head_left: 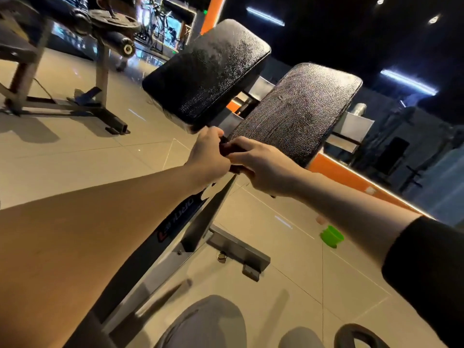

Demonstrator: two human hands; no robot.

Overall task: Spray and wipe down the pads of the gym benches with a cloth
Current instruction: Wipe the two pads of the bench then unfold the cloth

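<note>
Both arms out front, reaching up to the machine. Left hand [209, 151] sits just below the left pad [206, 74], fingers curled in round something dark at the top of the frame [200, 222]. Right hand [263, 167] right beside it, palm down, fingers bent over the same dark part [229, 149] between the 2 hands. Looks like a knob or bracket, can't say which; too dark and blurred. Hands nearly touching, thumbs close. Left forearm bare; right arm has a black sleeve [426, 285] pushed up to approx. mid-forearm.

Count: 2 pads, 2 hands, no cloth or spray in either as far as I can see.

Pads: both black, rounded rectangles, grainy leather-look skin, side by side w/ a gap between, tilted toward the camera. Left pad sits higher and further left; right pad [298, 106] lower, its near edge just above the right hand. Both glisten w/ fine speckle across the surface, could be droplets or just texture catching light, can't tell. Right pad shows a few faint creases near the middle.

Frame runs down diagonally from the hands, silver and black, lettering on it unreadable. Green object [331, 236] on the floor [75, 159] at right, well apart from the machine. Another bench [62, 59] top left w/ a weight plate [114, 21]. Knees [213, 322] at the bottom, grey trousers.
</note>
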